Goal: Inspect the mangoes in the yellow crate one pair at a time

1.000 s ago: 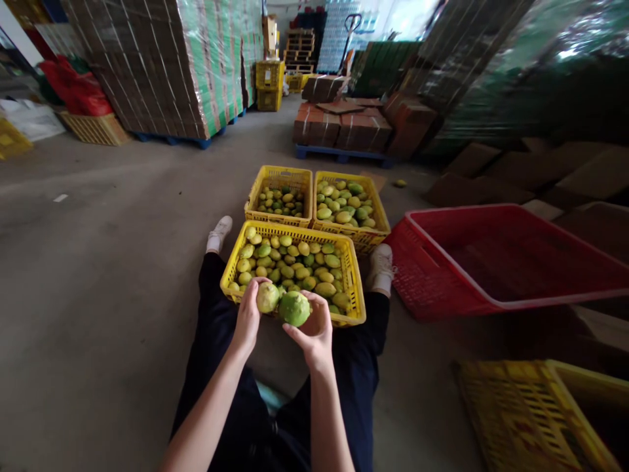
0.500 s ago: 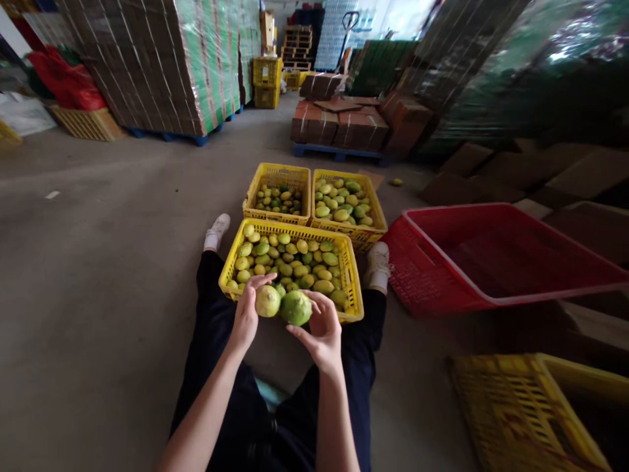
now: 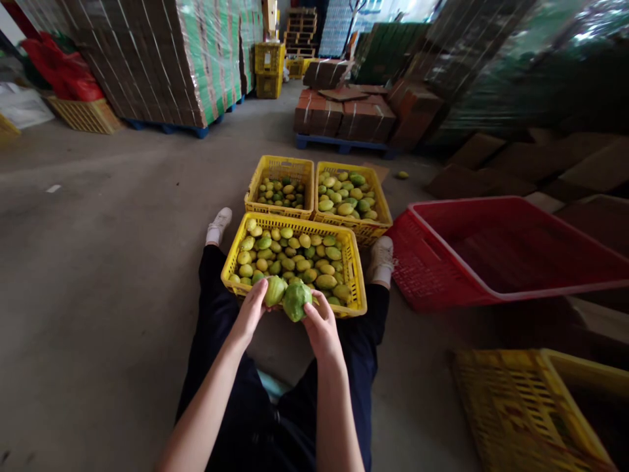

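My left hand is closed around a pale green lemon. In my right hand is a darker green, bumpy lemon, gripped between thumb and fingers. The two lemons are side by side, close together, above the near edge of a yellow crate. That crate stands between my feet and holds many yellow and green lemons. Behind it are two more yellow crates: the left one has smaller, darker fruit low inside, and the right one is fuller, with larger lemons.
A red basket sits tilted to the right, with another yellow crate nearer me. Flattened cardboard lies behind the basket. Boxes on a blue pallet and a tall wrapped stack stand farther back. One loose lemon lies on the floor.
Both lemons have been turned in my hands, so other sides of them show. My hands have shifted slightly, and the view has tilted a little downward.
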